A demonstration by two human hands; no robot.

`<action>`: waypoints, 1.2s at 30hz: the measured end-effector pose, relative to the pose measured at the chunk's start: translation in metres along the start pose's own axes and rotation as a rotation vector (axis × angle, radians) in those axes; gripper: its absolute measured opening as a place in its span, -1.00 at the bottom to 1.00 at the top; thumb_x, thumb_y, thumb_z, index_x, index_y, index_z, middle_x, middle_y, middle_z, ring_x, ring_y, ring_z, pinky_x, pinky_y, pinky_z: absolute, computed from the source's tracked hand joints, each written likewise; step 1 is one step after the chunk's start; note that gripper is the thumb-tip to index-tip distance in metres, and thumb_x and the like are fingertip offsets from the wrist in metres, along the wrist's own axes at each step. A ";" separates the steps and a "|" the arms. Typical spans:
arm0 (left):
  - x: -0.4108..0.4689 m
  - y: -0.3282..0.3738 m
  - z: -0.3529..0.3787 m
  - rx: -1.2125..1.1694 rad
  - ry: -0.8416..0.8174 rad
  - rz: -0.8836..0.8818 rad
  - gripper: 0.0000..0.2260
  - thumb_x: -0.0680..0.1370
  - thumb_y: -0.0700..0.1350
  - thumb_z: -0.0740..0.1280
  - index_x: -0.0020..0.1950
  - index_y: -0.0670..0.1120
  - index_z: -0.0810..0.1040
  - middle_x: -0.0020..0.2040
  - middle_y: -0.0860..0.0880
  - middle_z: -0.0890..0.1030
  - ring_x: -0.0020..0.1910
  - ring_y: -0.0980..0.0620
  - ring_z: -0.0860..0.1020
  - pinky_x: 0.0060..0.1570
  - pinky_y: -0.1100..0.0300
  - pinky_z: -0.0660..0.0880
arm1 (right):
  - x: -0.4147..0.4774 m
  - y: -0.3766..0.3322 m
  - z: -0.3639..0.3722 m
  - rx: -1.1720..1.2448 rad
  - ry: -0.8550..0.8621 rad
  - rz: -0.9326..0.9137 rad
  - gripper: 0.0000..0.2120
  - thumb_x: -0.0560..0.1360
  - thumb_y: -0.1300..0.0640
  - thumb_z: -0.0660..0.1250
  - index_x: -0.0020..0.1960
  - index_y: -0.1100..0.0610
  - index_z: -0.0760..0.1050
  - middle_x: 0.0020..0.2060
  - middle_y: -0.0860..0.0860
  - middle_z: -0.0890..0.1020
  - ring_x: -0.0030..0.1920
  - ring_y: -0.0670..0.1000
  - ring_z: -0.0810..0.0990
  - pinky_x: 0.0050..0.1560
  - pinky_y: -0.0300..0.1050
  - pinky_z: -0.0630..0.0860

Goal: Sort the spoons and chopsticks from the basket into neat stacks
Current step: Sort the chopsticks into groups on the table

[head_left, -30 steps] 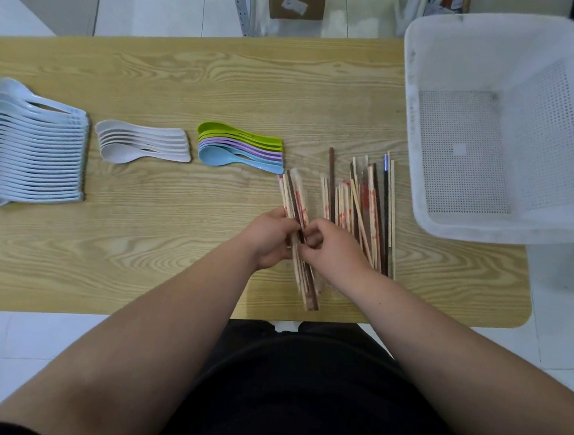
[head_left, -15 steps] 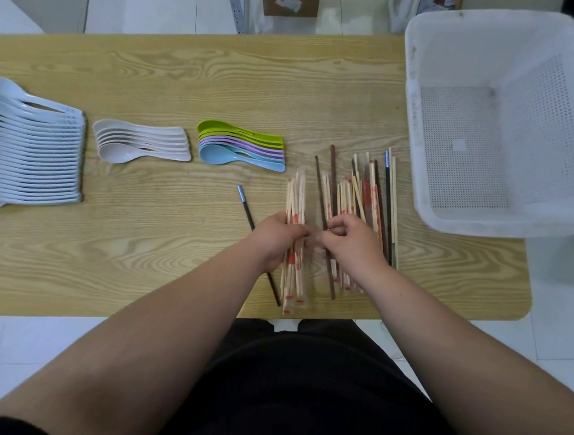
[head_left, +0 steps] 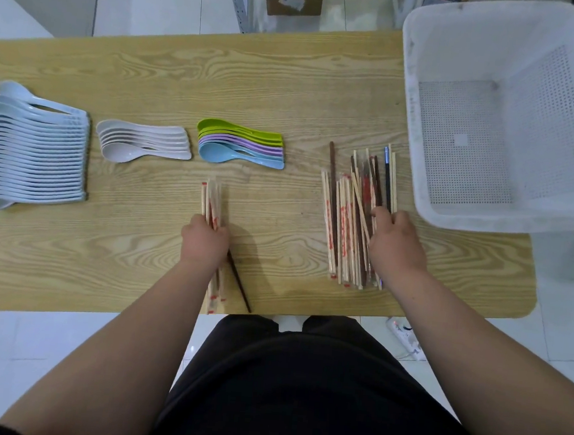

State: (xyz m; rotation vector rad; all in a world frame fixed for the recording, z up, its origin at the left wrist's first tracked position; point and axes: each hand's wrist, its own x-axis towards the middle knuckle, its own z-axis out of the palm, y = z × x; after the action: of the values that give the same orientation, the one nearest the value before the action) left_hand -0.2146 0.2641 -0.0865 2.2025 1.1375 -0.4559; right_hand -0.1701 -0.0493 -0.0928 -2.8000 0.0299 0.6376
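Wooden table (head_left: pixel 288 90), left to right.

Far left: long stack of pale blue spoons (head_left: pixel 32 159), handles pointing right. Next, a short stack of white spoons (head_left: pixel 140 140), then a stack of green, purple and blue spoons (head_left: pixel 240 143).

Left hand (head_left: pixel 204 245): fingers curled round a bundle of wrapped bamboo chopsticks (head_left: pixel 211 201), lying along the table. A dark chopstick (head_left: pixel 240 287) slants out from beneath it.

Loose chopstick pile (head_left: pixel 343 221) right of centre. Right hand (head_left: pixel 396 246) rests on its right edge, fingers bent. Cannot tell whether it pinches any.

White perforated basket (head_left: pixel 478 217) at far right, just beside the pile.
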 end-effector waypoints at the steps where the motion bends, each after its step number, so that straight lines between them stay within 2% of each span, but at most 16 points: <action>1: -0.001 0.000 0.003 0.018 -0.018 -0.016 -0.71 0.56 -0.12 0.26 0.19 -0.25 0.41 0.17 -0.26 0.47 0.08 -0.31 0.52 0.00 -0.01 0.47 | 0.000 -0.002 -0.001 0.012 -0.004 0.010 -0.52 0.56 0.26 0.14 0.46 0.03 0.26 0.19 0.15 0.37 0.15 0.16 0.42 -0.03 -0.04 0.35; 4: -0.008 0.008 0.015 -0.003 -0.066 0.015 -0.73 0.59 -0.12 0.25 0.20 -0.26 0.38 0.10 -0.23 0.51 -0.01 -0.23 0.50 -0.10 0.06 0.40 | -0.001 -0.007 -0.005 -0.033 0.050 -0.040 -0.59 0.59 0.20 0.17 0.43 0.13 0.34 0.22 0.17 0.37 0.21 0.17 0.38 0.09 0.01 0.41; 8: -0.020 0.033 0.032 -0.049 -0.153 0.078 -0.78 0.62 -0.09 0.24 0.13 -0.22 0.36 -0.04 -0.15 0.51 -0.08 -0.16 0.50 -0.14 0.09 0.41 | -0.010 -0.016 -0.004 -0.041 0.128 -0.176 -0.62 0.60 0.07 0.22 0.38 0.17 0.43 0.27 0.16 0.40 0.28 0.15 0.37 0.27 0.05 0.40; 11: -0.025 0.052 0.044 -0.105 -0.212 0.075 -0.78 0.59 -0.12 0.25 0.15 -0.22 0.37 -0.06 -0.15 0.60 -0.06 -0.18 0.58 -0.09 0.06 0.53 | -0.007 -0.023 -0.002 -0.018 0.083 -0.199 -0.60 0.61 -0.03 0.23 0.37 0.15 0.44 0.27 0.14 0.43 0.27 0.14 0.40 0.27 0.03 0.42; 13: -0.027 0.061 0.049 -0.153 -0.244 0.048 -0.81 0.56 -0.17 0.25 0.13 -0.20 0.37 -0.16 -0.11 0.62 -0.14 -0.12 0.60 -0.14 0.07 0.54 | -0.004 -0.028 0.000 -0.011 0.022 -0.203 -0.53 0.59 -0.13 0.25 0.37 0.14 0.42 0.28 0.13 0.44 0.28 0.14 0.42 0.24 0.03 0.46; 17: -0.026 0.067 0.050 -0.204 -0.297 0.051 -0.81 0.53 -0.19 0.25 0.13 -0.18 0.39 -0.18 -0.12 0.65 -0.20 -0.13 0.63 -0.14 0.01 0.59 | -0.002 -0.043 0.003 -0.024 -0.043 -0.211 -0.44 0.54 -0.25 0.30 0.35 0.14 0.41 0.24 0.09 0.43 0.22 0.11 0.46 0.14 0.00 0.50; 19: -0.024 0.065 0.043 -0.197 -0.293 0.071 -0.83 0.55 -0.18 0.26 0.12 -0.17 0.41 -0.19 -0.10 0.64 -0.17 -0.11 0.64 -0.13 0.00 0.61 | -0.002 -0.050 0.005 -0.060 -0.064 -0.256 -0.51 0.56 -0.20 0.31 0.29 0.14 0.43 0.19 0.08 0.46 0.19 0.10 0.47 0.06 -0.03 0.47; 21: -0.019 0.058 0.033 -0.141 -0.259 0.112 -0.87 0.57 -0.16 0.25 0.09 -0.16 0.42 -0.21 -0.06 0.61 -0.22 -0.03 0.60 -0.21 0.08 0.55 | -0.001 -0.055 0.007 -0.079 -0.118 -0.257 -0.62 0.59 -0.12 0.30 0.24 0.14 0.43 0.13 0.06 0.49 0.09 0.09 0.50 -0.07 -0.05 0.44; 24: -0.007 0.041 0.016 -0.061 -0.216 0.153 -0.89 0.56 -0.15 0.26 0.05 -0.14 0.41 -0.21 -0.07 0.62 -0.26 -0.01 0.58 -0.20 0.10 0.53 | 0.001 -0.062 0.010 -0.086 -0.159 -0.168 -0.75 0.61 0.01 0.29 0.19 0.15 0.43 0.04 0.06 0.53 -0.09 0.06 0.48 -0.21 -0.06 0.38; 26: 0.000 0.028 0.005 0.009 -0.209 0.142 -0.87 0.56 -0.13 0.27 0.05 -0.15 0.41 -0.21 -0.06 0.57 -0.24 -0.06 0.57 -0.15 0.05 0.56 | 0.002 -0.068 0.010 -0.117 -0.147 -0.118 -0.79 0.61 0.09 0.27 0.18 0.17 0.42 0.04 0.08 0.55 -0.14 0.07 0.45 -0.25 -0.07 0.36; 31: 0.010 0.011 -0.009 0.169 -0.167 0.186 -0.76 0.52 -0.03 0.37 0.07 -0.16 0.46 -0.08 -0.08 0.57 -0.08 -0.14 0.55 -0.15 0.08 0.46 | 0.010 -0.080 0.012 -0.130 -0.118 -0.052 -0.74 0.60 0.16 0.25 0.26 0.21 0.39 0.10 0.12 0.54 -0.03 0.12 0.55 -0.23 -0.05 0.37; 34: 0.017 0.011 -0.012 0.202 -0.125 0.194 -0.77 0.52 -0.04 0.37 0.02 -0.17 0.45 -0.07 -0.10 0.55 -0.06 -0.16 0.52 -0.17 0.11 0.36 | 0.013 -0.086 0.013 -0.129 -0.115 -0.028 -0.74 0.58 0.23 0.26 0.26 0.19 0.40 0.13 0.13 0.54 0.00 0.14 0.55 -0.19 -0.04 0.41; 36: 0.022 0.013 -0.014 0.243 -0.123 0.191 -0.74 0.54 -0.04 0.34 0.09 -0.20 0.47 0.01 -0.17 0.58 0.00 -0.21 0.55 -0.14 0.11 0.35 | 0.013 -0.091 0.013 -0.126 -0.113 -0.031 -0.69 0.55 0.30 0.23 0.29 0.20 0.41 0.16 0.16 0.52 0.07 0.18 0.56 -0.14 -0.04 0.45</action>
State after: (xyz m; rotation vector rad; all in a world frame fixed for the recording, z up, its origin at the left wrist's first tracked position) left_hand -0.1915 0.2810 -0.0831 2.4254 0.8340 -0.6661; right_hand -0.1568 0.0427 -0.0863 -2.8722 -0.0783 0.8158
